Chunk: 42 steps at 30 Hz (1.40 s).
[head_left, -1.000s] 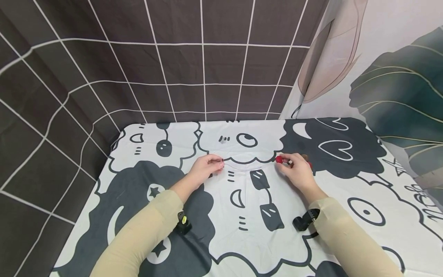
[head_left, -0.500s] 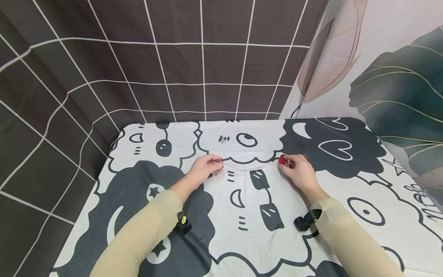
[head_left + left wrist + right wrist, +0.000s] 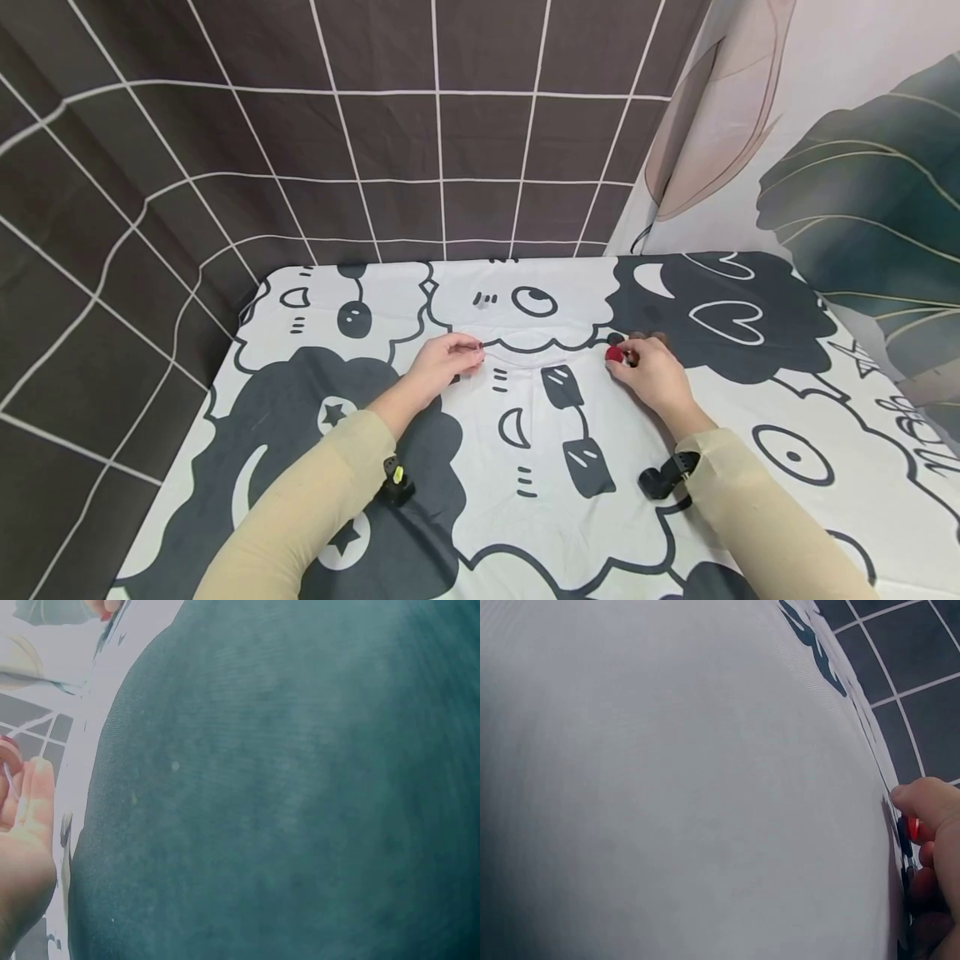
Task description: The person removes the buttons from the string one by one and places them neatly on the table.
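On the black-and-white cloud-print cloth surface (image 3: pixel 570 533), towards its far edge, the person's left hand (image 3: pixel 444 364) has thumb and fingers pinched narrow on a thin white string (image 3: pixel 34 723). Over towards the far right corner, the right hand (image 3: pixel 656 372) pinches a small, round red piece (image 3: pixel 614 354); a round black piece (image 3: pixel 616 339) sits just beyond it, and rounded brown pieces (image 3: pixel 660 337) lie just past the knuckles.

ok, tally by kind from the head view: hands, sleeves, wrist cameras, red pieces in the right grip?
Hands: 2 (left hand, right hand)
Beige sleeves: 2
Black wrist cameras: 2
Round red piece, visible in the right grip: 1
Total: 7

Brown pieces beside the right hand are partly hidden, so not counted.
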Motion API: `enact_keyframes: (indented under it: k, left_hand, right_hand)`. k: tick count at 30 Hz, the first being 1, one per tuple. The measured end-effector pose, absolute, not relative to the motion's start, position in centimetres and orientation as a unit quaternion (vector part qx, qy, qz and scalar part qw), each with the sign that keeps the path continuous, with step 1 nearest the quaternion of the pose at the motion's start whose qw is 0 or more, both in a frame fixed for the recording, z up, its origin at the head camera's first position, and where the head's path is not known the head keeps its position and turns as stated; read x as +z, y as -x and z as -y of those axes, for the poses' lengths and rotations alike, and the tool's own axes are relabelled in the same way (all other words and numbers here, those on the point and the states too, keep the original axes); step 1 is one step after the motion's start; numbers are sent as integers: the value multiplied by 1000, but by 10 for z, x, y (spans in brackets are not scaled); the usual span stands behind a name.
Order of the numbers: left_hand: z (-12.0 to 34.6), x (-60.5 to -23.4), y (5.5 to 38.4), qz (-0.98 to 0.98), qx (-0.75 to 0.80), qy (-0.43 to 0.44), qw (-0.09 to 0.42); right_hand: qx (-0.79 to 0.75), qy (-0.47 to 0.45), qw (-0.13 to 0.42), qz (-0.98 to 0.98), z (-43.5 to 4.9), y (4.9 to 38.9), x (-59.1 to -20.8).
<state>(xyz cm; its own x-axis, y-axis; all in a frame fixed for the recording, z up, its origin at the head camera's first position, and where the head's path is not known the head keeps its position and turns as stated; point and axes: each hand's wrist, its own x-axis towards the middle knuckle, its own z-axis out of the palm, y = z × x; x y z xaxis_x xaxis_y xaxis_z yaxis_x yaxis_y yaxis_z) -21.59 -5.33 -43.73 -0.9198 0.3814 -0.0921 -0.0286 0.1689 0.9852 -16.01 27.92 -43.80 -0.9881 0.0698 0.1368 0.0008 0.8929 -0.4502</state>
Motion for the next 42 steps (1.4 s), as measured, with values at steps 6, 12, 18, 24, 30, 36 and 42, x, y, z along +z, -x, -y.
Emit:
enact_keyframes:
  k: [6, 12, 18, 24, 30, 36, 42]
  left_hand:
    - [53, -438, 216, -751, 631, -117, 159]
    - [54, -436, 214, -751, 630, -117, 161]
    - [54, -435, 214, -752, 628, -113, 163]
    - [55, -413, 203, -754, 623, -118, 172]
    - [55, -403, 199, -756, 619, -122, 174]
    - [55, -403, 199, -755, 620, -122, 175]
    - [55, -404, 199, -755, 620, -119, 177]
  right_hand:
    - [219, 22, 71, 973, -281, 160, -439]
    - [219, 27, 64, 973, -282, 159, -440]
    - [217, 28, 55, 974, -283, 159, -440]
    - [216, 27, 47, 975, -282, 159, -440]
    - [216, 25, 52, 975, -283, 159, -440]
    - [223, 28, 57, 973, -282, 158, -438]
    - [239, 28, 90, 966, -281, 157, -437]
